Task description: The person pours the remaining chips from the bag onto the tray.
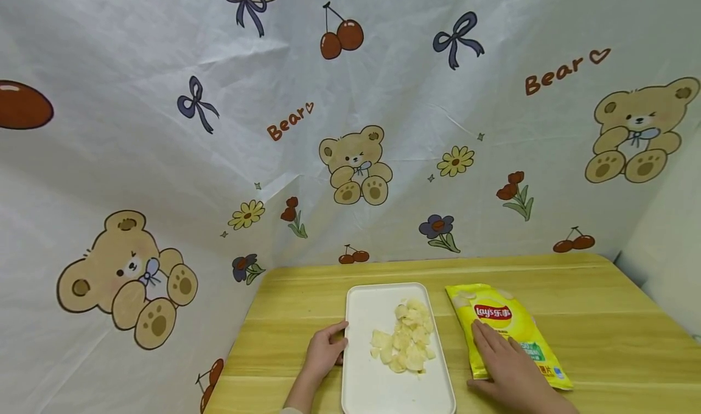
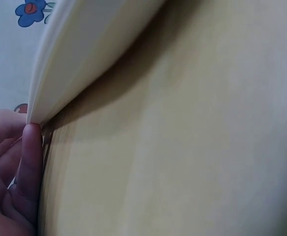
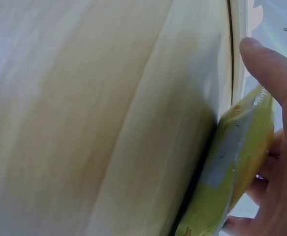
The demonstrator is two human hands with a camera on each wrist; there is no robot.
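A white rectangular tray [image 1: 363,307] lies lengthwise on the table, with a heap of potato chips [image 1: 406,340] on its right half. My left hand [image 1: 324,354] is at the tray's left edge, thumb and fingertips holding the rim. In the left wrist view the thumb [image 2: 31,152] touches the corner of the tray wall [image 2: 79,54]. To the right of the tray lies a yellow Lay's chip bag [image 1: 484,295]. My right hand [image 1: 509,365] rests across its lower part, fingers extended and thumb spread to the side. The right wrist view shows the bag [image 3: 241,162] side-on beneath the hand.
The wood-grain table [image 1: 597,316] ends at the back against a white curtain [image 1: 405,97] printed with bears, bows, flowers and cherries. On the far right is a plain pale wall [image 1: 670,249].
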